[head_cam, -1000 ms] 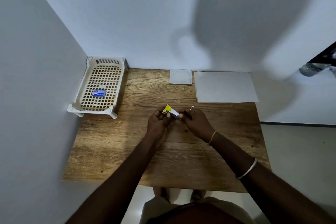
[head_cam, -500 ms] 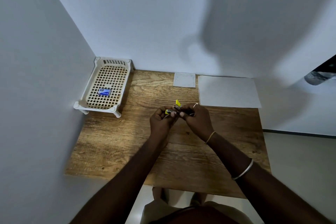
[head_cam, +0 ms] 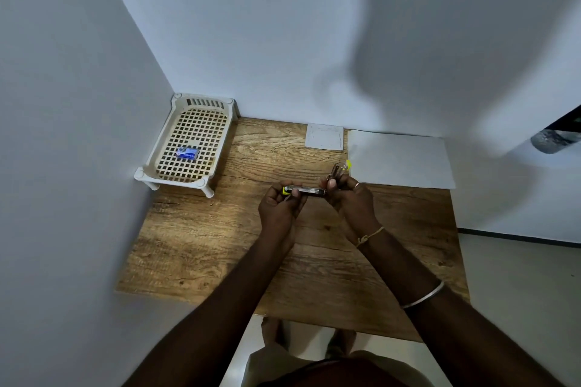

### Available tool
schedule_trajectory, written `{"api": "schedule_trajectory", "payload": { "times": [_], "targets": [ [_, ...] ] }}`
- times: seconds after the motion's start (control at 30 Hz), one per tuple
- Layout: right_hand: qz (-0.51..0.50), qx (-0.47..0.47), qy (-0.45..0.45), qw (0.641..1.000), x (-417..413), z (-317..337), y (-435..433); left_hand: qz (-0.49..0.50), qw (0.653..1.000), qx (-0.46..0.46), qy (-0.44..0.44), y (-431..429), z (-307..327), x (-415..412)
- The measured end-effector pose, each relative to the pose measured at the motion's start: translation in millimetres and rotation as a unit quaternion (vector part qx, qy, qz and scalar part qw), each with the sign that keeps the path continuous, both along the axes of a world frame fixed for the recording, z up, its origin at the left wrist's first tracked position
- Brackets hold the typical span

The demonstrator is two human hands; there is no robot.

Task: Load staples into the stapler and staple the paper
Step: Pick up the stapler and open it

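Note:
A small yellow and metal stapler is held above the middle of the wooden table, swung open. My left hand grips its base, whose metal staple channel lies level and faces up. My right hand holds the hinged top part lifted up and away to the right. A blue box of staples lies in the cream lattice tray at the back left. A white sheet of paper lies flat at the back right.
A small square white pad lies at the back edge between tray and paper. Walls close off the left and back sides. The table's front edge is near my body, and a dark object juts in at far right.
The stapler was folded together between both hands. It has since been swung open: the base now lies flat in my left hand and the top is raised in my right.

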State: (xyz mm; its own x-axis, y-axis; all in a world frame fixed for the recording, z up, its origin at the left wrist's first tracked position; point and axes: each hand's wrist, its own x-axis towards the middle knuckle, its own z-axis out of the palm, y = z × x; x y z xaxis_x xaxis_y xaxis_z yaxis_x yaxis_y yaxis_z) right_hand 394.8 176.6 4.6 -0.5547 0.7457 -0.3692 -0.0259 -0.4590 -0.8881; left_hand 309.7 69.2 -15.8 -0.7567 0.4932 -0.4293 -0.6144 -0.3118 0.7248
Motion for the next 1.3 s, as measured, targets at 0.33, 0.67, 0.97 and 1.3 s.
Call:
{"api": "schedule_trajectory", "payload": {
  "times": [0.33, 0.67, 0.97, 1.3],
  "targets": [
    [-0.039, -0.209, 0.132, 0.968, 2.1, -10.2, 0.6, 0.037, 0.998, 0.042, -0.039, -1.3, -0.6, 3.9],
    [-0.049, -0.243, 0.148, 0.958, 0.7, -12.7, 8.6, -0.012, 0.999, 0.051, 0.001, -12.2, -2.4, 8.4],
    [0.029, -0.242, 0.169, 0.955, -10.8, -4.5, 9.2, -0.121, 0.992, 0.032, -0.026, -4.7, -1.3, -13.0],
    [0.123, -0.293, 0.107, 0.942, -19.1, 8.9, 8.4, -0.215, 0.968, 0.057, -0.117, 1.8, 11.2, -20.4]
  ]
}}
